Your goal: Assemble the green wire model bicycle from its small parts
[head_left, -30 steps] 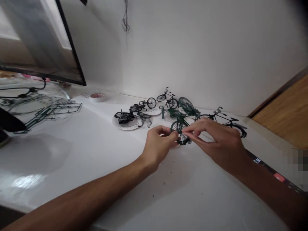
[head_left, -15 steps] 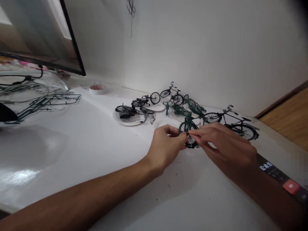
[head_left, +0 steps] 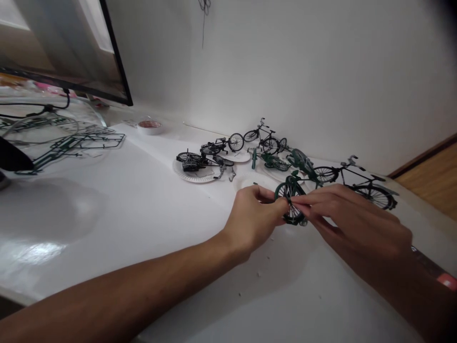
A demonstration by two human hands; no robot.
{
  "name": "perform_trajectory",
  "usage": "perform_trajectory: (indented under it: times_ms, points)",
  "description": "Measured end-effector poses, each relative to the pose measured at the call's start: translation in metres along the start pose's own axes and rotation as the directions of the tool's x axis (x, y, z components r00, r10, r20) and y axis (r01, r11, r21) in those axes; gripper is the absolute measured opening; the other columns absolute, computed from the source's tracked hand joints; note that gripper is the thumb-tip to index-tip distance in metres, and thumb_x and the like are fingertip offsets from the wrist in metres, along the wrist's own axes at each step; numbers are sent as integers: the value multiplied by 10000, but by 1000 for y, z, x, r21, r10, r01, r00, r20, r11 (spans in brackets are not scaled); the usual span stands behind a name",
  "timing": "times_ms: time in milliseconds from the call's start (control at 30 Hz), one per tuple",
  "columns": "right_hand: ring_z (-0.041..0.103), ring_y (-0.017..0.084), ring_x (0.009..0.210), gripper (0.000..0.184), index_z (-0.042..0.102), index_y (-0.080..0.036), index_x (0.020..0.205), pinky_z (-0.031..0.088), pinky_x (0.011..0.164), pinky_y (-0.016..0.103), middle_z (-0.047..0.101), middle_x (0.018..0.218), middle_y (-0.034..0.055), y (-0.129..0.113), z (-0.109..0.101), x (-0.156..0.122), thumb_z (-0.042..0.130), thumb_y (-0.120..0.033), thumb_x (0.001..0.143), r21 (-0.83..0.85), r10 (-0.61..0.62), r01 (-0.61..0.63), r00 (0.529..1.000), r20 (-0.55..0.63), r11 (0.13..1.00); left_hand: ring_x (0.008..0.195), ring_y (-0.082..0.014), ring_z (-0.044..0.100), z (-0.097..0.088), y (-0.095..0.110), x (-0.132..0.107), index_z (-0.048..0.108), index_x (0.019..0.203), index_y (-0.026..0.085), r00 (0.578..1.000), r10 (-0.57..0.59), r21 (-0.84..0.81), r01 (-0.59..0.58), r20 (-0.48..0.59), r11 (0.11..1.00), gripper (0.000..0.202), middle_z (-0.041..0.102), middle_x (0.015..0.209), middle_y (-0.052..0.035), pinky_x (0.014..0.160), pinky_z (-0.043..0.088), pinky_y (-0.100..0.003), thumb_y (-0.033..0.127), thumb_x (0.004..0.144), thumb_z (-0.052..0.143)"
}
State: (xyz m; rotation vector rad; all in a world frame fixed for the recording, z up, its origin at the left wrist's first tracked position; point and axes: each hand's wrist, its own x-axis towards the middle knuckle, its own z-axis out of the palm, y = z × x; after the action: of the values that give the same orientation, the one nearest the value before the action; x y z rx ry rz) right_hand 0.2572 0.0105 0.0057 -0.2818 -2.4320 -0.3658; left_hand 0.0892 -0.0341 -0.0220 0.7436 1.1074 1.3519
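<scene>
My left hand (head_left: 254,218) and my right hand (head_left: 352,217) meet over the white table (head_left: 143,209), both pinching a small green model bicycle wheel (head_left: 291,202) with thin spokes. The left fingers grip its left rim; the right thumb and forefinger close on its hub from the right. Behind it lie more miniature bicycles: a green one (head_left: 278,162), a black one (head_left: 357,181) standing at the right, and a small black one (head_left: 262,136) by the wall.
A paper plate (head_left: 194,174) holds a black model bicycle (head_left: 200,159). Green plastic part frames (head_left: 78,145) lie at the left under a dark monitor (head_left: 64,47). A tape roll (head_left: 150,126) sits near the wall. A phone (head_left: 437,274) lies at the right edge.
The view has shifted, so both hands and the wheel sit further right and slightly lower in frame. The grip on the wheel looks unchanged.
</scene>
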Motion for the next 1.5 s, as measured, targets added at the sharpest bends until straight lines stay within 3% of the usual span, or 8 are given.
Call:
perform_trajectory:
  times_ms: [67, 167, 700, 867, 1167, 1500]
  points:
    - [681, 220, 899, 121, 599, -236, 877, 553, 766, 378, 732, 914, 43, -1, -1, -4, 601, -121, 915, -15, 134, -134, 990, 38, 991, 667, -81, 618, 0, 1, 0, 545, 748, 139, 1000, 13, -21, -13, 16, 1000, 162, 592, 765, -4, 719, 606, -254, 158, 810, 693]
    - [674, 240, 933, 210, 608, -252, 801, 537, 802, 432, 739, 894, 52, -6, -3, -6, 505, -226, 983, -27, 233, -232, 972, 32, 972, 697, -96, 618, -1, 2, -1, 542, 736, 135, 999, 28, -60, -26, 24, 998, 176, 588, 762, -12, 746, 620, -290, 145, 803, 704]
    - [680, 222, 914, 234, 565, -243, 711, 566, 798, 397, 735, 920, 42, -8, 0, -3, 588, -153, 925, -41, 215, -212, 974, 78, 976, 706, -99, 585, -2, 1, -3, 513, 746, 148, 999, -4, -56, 7, 42, 998, 173, 555, 750, -4, 762, 620, -332, 132, 800, 677]
    - [679, 222, 884, 324, 534, -242, 647, 552, 777, 413, 746, 903, 51, -7, 1, -2, 521, -194, 967, 9, 215, -215, 976, 37, 977, 706, -97, 580, -2, 3, -4, 520, 727, 144, 999, -18, -80, 22, 48, 997, 174, 556, 738, -5, 735, 618, -302, 117, 799, 676]
    - [684, 242, 929, 261, 567, -254, 693, 558, 800, 428, 744, 940, 44, -7, 1, -4, 554, -192, 946, 20, 249, -251, 967, 59, 968, 666, -93, 550, -2, 1, -2, 516, 688, 144, 998, -38, -117, 44, 48, 992, 215, 529, 695, 7, 726, 625, -324, 110, 774, 710]
    - [693, 218, 918, 127, 646, -252, 892, 587, 765, 379, 742, 959, 23, -3, -2, -9, 592, -141, 922, -9, 212, -212, 975, 65, 977, 705, -103, 575, -3, 3, -2, 523, 693, 136, 996, -65, -113, 71, 59, 991, 198, 558, 742, -12, 732, 619, -313, 103, 788, 694]
